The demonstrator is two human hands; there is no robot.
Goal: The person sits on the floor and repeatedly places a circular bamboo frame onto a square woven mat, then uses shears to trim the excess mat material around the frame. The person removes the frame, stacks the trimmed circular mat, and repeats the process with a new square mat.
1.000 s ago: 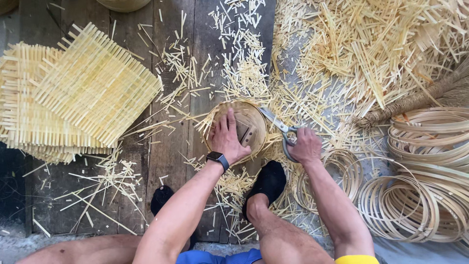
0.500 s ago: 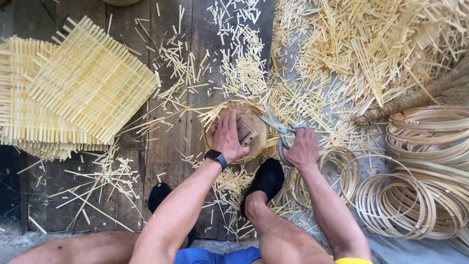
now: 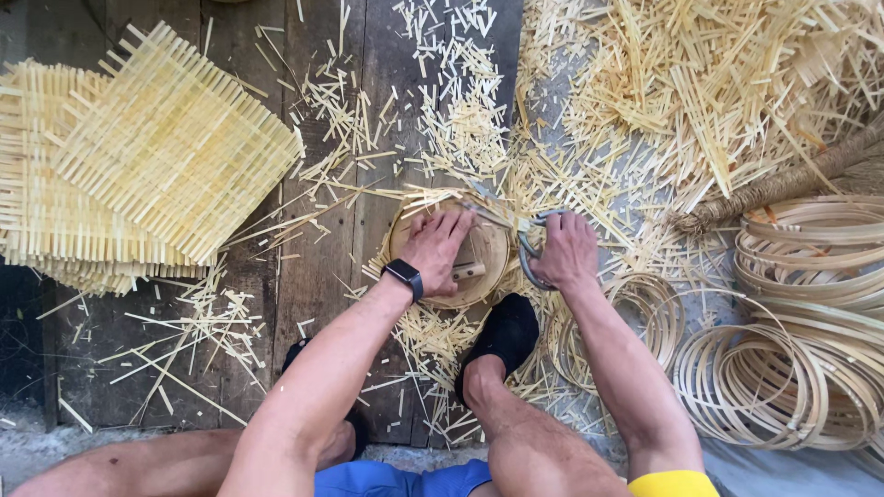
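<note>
Two hands engaged: left hand (image 3: 437, 244) pressed flat on round woven disc (image 3: 451, 253) at frame centre; right hand (image 3: 566, 253), at 3 o'clock, closed around scissors (image 3: 525, 241).

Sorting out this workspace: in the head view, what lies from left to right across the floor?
Stack of woven bamboo mats → left hand on round wooden disc → right hand gripping shears → bamboo hoops.

Woven mats (image 3: 157, 156): pale yellow, criss-cross lattice. Offcuts (image 3: 718, 83): straw-yellow. Round disc (image 3: 479, 253): tan wood. Shears (image 3: 527, 241): grey metal. Watch (image 3: 403, 275): black. Sock (image 3: 502, 331): black. Floorboards (image 3: 318, 267): weathered brown. Hoops (image 3: 810, 304): light beige
</note>
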